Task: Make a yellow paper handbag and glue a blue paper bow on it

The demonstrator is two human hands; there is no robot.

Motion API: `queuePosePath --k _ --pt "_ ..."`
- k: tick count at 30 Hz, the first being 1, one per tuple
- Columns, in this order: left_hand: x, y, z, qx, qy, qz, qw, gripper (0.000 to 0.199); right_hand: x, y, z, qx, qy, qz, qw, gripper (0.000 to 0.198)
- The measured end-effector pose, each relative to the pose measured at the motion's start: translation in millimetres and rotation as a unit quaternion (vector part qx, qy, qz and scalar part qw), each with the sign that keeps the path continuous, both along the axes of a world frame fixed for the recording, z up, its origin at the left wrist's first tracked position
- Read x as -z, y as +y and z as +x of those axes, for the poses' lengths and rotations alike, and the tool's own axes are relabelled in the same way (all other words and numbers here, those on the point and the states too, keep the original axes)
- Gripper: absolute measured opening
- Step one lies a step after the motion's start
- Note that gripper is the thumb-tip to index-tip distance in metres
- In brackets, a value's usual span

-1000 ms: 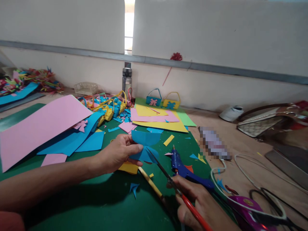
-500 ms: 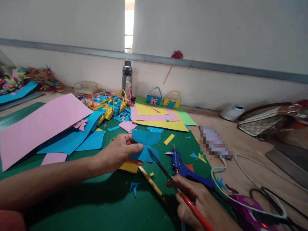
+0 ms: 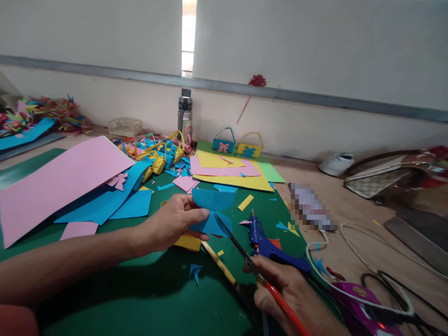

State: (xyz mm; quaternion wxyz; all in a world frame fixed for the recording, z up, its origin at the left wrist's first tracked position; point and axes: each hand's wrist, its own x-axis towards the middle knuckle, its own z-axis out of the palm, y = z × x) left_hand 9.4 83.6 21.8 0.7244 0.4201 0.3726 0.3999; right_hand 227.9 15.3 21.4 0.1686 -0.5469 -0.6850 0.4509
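Note:
Between thumb and fingers, my left hand (image 3: 177, 217) pinches a blue paper piece (image 3: 214, 199) with a rounded upper part and a pointed lower part. My right hand (image 3: 283, 289) is closed around scissors (image 3: 241, 249) with a red handle. The blades reach up and left, their tips against the lower part of the blue paper. Whether they bite into it I cannot tell. A yellow paper piece (image 3: 189, 242) lies beneath my left hand. Just beyond my right hand rests a blue glue gun (image 3: 261, 235) on the green mat (image 3: 147, 294).
Large pink sheets (image 3: 66, 186) and blue sheets (image 3: 129, 205) lie at left. Small paper handbags (image 3: 161, 158) are heaped at the back, by a bottle (image 3: 185, 116). Coloured sheets (image 3: 234, 182) are stacked beyond my hands. To the right are a phone (image 3: 311, 205), cables and a purple device (image 3: 364, 303).
Almost nothing differs. My right hand and the scissors have shifted very slightly, and the blue paper stays in my left hand in nearly the same place.

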Motion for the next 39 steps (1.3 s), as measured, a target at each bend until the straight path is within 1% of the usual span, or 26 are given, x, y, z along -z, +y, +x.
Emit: queuePosePath --k 5,10,14,21,28,32,36,39 --pt "-0.2 -0.9 -0.5 0.000 0.014 0.012 1.000 0.032 -2.3 -3.8 2.8 0.003 0.010 -0.016 1.000 0.014" --pt "1.4 -1.1 0.0 0.027 0.019 0.033 0.999 0.029 -4.8 -4.6 4.0 0.002 0.022 -0.014 1.000 0.018" --pt "1.6 -1.3 0.5 0.023 0.014 0.028 0.999 0.028 -1.7 -2.6 2.9 0.005 0.025 -0.023 0.999 0.014" --pt "3.4 -1.7 0.6 0.027 0.006 0.027 0.999 0.020 7.1 -0.3 2.8 0.009 0.020 -0.025 0.999 0.009" --pt "3.2 -2.0 0.3 0.022 0.012 0.023 0.999 0.020 0.9 0.6 0.8 0.004 0.004 -0.025 1.000 0.002" --pt "2.3 -2.1 0.4 0.024 0.014 0.024 0.999 0.019 -2.5 0.0 -0.4 0.005 0.019 -0.040 0.999 0.002" --pt "2.7 -2.3 0.7 0.018 0.015 0.022 0.999 0.020 -3.9 -0.3 -0.8 0.003 0.015 -0.028 0.999 0.002" --pt "3.1 -2.2 0.7 0.020 0.010 0.019 1.000 0.020 -4.2 -0.3 -1.2 0.008 0.012 -0.033 0.999 0.001"
